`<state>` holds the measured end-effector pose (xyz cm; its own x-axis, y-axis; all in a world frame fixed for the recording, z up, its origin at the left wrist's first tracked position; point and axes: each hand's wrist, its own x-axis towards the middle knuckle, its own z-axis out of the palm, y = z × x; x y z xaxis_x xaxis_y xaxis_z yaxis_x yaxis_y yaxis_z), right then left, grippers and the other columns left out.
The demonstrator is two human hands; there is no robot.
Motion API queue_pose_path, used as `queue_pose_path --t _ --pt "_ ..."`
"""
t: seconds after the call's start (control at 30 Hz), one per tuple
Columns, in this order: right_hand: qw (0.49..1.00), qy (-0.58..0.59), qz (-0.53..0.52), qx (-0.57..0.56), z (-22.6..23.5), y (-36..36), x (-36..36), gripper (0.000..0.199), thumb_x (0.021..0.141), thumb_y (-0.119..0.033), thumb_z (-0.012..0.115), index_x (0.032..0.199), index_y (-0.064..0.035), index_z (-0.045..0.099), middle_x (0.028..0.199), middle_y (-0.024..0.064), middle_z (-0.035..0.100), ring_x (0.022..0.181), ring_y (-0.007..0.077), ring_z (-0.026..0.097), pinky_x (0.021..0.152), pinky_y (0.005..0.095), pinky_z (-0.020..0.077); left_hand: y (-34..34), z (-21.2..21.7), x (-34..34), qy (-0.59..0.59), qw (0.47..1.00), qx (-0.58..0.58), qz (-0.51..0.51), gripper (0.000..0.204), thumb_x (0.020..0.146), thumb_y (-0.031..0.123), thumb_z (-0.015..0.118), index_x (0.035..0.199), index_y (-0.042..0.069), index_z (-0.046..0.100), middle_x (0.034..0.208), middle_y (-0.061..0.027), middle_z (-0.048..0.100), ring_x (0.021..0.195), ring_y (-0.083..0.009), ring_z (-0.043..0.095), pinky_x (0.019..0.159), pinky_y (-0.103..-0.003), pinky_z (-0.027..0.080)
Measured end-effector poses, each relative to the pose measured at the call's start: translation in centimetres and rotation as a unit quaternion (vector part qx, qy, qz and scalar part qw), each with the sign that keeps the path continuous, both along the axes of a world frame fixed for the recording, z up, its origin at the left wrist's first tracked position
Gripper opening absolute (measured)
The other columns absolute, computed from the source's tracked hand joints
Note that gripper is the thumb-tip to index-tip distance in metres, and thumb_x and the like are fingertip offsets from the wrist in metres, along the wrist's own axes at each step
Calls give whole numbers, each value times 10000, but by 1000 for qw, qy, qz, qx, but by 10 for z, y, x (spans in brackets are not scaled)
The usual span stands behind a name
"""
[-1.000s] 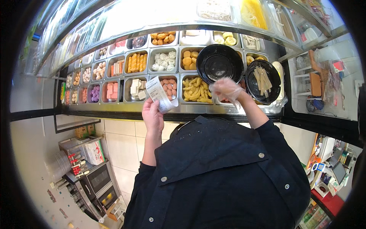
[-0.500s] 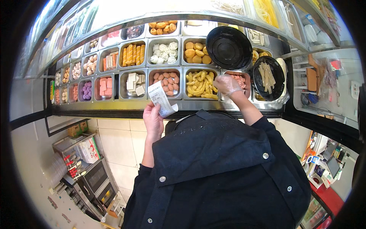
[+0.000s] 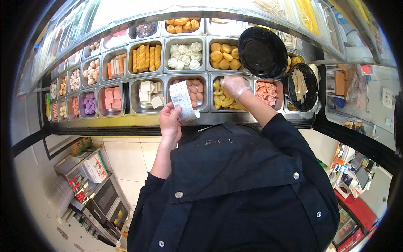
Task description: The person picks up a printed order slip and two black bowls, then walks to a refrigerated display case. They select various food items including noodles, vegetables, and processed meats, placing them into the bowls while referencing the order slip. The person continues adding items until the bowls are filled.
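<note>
My left hand [image 3: 171, 122] pinches a printed white paper slip [image 3: 181, 94] with a curled lower end. The slip hangs over the front edge of a metal tub of pinkish-brown oval pieces [image 3: 194, 89] and partly covers it. Above the neighbouring tub of yellow curved pieces [image 3: 223, 100] is my right hand [image 3: 235, 87], in a clear plastic glove. Its fingers are bunched downward at the pieces, and whatever is between them is hidden. To the right sits a tub of chopped pink pieces [image 3: 265, 92]. A black bowl [image 3: 299, 86] further right holds pale flat strips.
Another black bowl [image 3: 262, 52], with nothing in it, rests over the back tubs. Tubs of white blocks [image 3: 150, 93], yellow sticks [image 3: 146, 58], white dumpling-like pieces [image 3: 184, 56] and round golden pieces [image 3: 224, 56] stand in rows. A metal shelf rail [image 3: 168, 17] crosses above them.
My right hand has moved left, from the edge of the chopped pink pieces to over the yellow curved pieces. My left hand keeps the slip; the whole view has shifted slightly.
</note>
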<state>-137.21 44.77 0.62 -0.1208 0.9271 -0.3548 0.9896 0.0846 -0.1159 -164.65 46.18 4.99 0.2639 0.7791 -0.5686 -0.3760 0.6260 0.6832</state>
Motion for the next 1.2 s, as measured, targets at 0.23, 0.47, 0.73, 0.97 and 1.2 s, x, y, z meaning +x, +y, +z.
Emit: queue_pose_path --t 0.23,0.47,0.73,0.97,1.2 --pt "782 500 -371 32 32 -26 31 154 775 -48 616 924 -12 624 874 74 643 776 184 635 672 293 514 10 -12 -10 0 1000 -14 3 210 844 11 535 1052 -14 516 946 -98 624 825 -147 606 757 -279 486" --pt "541 645 -530 104 85 -19 91 189 827 -90 560 991 5 561 822 44 605 552 60 513 481 154 393 12 -14 -3 -12 1000 -6 -14 225 836 4 529 1060 -17 523 965 -98 620 843 -148 599 764 -282 481" --pt "576 498 -634 139 88 -10 113 333 789 -152 625 1073 3 547 852 63 590 603 88 541 501 178 409 10 -13 -3 4 1000 -4 -2 215 837 4 535 1051 -13 523 957 -89 623 834 -137 597 761 -264 474" --pt "781 473 -408 -12 50 -30 52 224 785 -183 646 945 -25 633 826 64 647 725 148 625 626 273 504 7 -17 -10 11 1000 -9 4 215 839 14 541 1051 -8 519 965 -91 620 847 -144 595 772 -287 475" --pt "995 -28 -62 -80 -1 -9 17 229 802 -80 448 888 -29 654 901 193 642 824 310 643 706 379 529 6 -18 -3 -19 1000 -6 -8 216 842 14 531 1055 -10 517 968 -98 621 840 -150 603 757 -290 489"
